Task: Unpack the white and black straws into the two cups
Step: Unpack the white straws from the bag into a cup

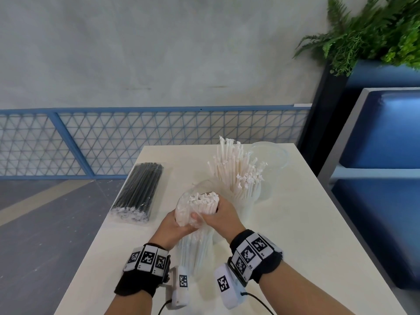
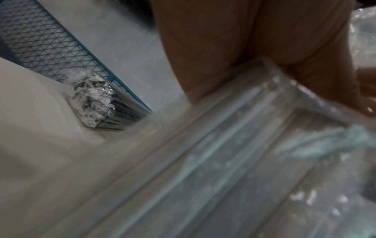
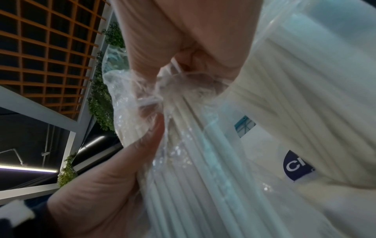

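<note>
Both hands are wrapped round the clear bag of white straws (image 1: 197, 214), upright over the table (image 1: 295, 223): left hand (image 1: 175, 226) gripping the plastic, right hand (image 1: 221, 214) clamped at the open top. Just behind, a clear cup (image 1: 247, 198) bristles with white straws (image 1: 236, 169). Further left lies the sealed pack of black straws (image 1: 138, 189); an empty cup (image 1: 272, 155) stands at the back.

cream table (image 1: 284, 235) | black straw pack (image 1: 139, 190) lying far left | cup of white straws (image 1: 246, 198) mid | empty clear cup (image 1: 271, 155) far right
</note>
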### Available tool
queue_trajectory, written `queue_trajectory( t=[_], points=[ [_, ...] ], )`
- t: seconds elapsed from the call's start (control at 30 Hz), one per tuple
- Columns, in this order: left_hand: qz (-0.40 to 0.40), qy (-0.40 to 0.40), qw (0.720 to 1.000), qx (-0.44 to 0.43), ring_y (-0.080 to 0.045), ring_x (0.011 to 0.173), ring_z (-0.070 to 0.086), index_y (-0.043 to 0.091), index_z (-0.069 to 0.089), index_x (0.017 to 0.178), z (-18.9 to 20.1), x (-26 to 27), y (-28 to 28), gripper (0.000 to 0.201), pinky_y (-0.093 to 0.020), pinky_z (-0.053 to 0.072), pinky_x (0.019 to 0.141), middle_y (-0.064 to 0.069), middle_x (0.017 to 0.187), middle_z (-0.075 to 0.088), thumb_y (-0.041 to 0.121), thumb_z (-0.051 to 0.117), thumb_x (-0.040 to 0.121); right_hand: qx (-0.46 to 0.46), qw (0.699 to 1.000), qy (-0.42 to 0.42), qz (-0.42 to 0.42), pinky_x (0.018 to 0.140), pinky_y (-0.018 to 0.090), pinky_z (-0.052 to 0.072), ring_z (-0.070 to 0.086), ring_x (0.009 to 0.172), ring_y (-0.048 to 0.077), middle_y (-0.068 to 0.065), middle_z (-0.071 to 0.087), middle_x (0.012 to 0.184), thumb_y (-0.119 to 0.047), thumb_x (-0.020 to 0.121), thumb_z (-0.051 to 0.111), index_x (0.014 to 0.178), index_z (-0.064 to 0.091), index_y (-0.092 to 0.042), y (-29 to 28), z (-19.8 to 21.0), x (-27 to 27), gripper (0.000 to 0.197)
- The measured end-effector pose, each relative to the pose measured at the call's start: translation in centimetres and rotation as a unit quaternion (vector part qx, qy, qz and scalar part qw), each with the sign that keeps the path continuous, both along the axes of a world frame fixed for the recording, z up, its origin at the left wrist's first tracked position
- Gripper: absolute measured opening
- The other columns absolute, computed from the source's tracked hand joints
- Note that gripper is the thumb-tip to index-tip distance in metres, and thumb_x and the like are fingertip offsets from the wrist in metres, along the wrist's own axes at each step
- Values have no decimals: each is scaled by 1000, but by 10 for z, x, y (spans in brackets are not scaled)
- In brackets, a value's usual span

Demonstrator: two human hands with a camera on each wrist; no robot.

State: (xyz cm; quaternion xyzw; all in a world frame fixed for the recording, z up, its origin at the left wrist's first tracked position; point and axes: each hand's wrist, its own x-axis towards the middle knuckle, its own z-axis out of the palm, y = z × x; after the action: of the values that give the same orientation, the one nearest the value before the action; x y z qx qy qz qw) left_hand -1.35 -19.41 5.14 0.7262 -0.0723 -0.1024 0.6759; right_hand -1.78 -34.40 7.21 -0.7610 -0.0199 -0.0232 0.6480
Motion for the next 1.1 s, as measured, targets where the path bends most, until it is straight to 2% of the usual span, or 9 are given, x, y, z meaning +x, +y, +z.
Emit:
queue_trajectory(
  t=[0.13,0.3,0.47,0.63,0.73,0.83,0.93,1.0,1.1],
  points=[
    [3,-9,1000,0,2,78,68,22,66,90,-1,0,-3,49,-11,50,64,17,79,74,33,81,45,11,1000,7,-11,72,12,52,64,84,5,-2,68,92,-17,71,80,99,65,-12,-2,1,-3,32],
    [9,-18,1000,1,6,77,66,24,64,90,-2,0,-4,46,-9,48,63,21,77,72,28,84,49,1,999,-9,-39,75,11,48,62,91,7,-4,65,97,-16,77,73,107,62,-14,1,-2,-6,32],
    [21,-10,1000,-17,2,83,68,23,64,94,-4,0,-4,55,-11,50,66,18,83,74,39,77,44,34,999,-5,-33,65,4,46,60,75,-9,-16,62,85,-10,81,68,90,60,-24,1,1,-9,18],
    [19,-11,1000,-15,0,86,68,24,63,99,-6,0,-4,50,-14,52,70,14,87,74,29,80,52,70,995,-22,-66,76,15,48,61,86,-3,-8,66,93,-14,83,66,96,59,-25,2,10,-10,19],
    [35,-8,999,-9,-12,96,68,22,64,103,-8,2,-1,60,-27,53,84,-1,99,73,43,80,49,115,989,-34,-87,82,19,50,63,94,4,-3,67,99,-13,85,63,107,60,-14,-1,22,-8,22],
    [40,-11,999,-3,-9,94,68,22,66,101,-10,3,2,73,-23,53,80,3,96,74,56,83,39,154,982,-42,-100,91,33,50,64,96,18,10,69,97,-23,77,66,93,62,-1,-9,36,-2,28],
    [53,-15,998,11,-7,92,69,17,67,102,-11,5,3,85,-19,52,77,4,93,75,67,81,34,186,975,-60,-109,93,39,49,65,92,22,6,68,87,-32,67,63,79,61,-1,-16,49,2,33],
    [57,-14,998,16,-10,94,69,14,67,105,-13,6,3,86,-25,52,82,0,96,74,64,81,37,200,970,-70,-115,94,43,47,64,90,23,3,68,81,-31,65,63,73,62,-7,-20,56,2,26],
    [59,-3,998,18,-13,96,68,12,66,108,-13,7,3,70,-28,52,85,-2,99,73,47,83,50,219,964,-73,-131,94,44,47,64,91,26,7,67,85,-34,62,64,81,62,-2,-24,63,3,37]
  ],
)
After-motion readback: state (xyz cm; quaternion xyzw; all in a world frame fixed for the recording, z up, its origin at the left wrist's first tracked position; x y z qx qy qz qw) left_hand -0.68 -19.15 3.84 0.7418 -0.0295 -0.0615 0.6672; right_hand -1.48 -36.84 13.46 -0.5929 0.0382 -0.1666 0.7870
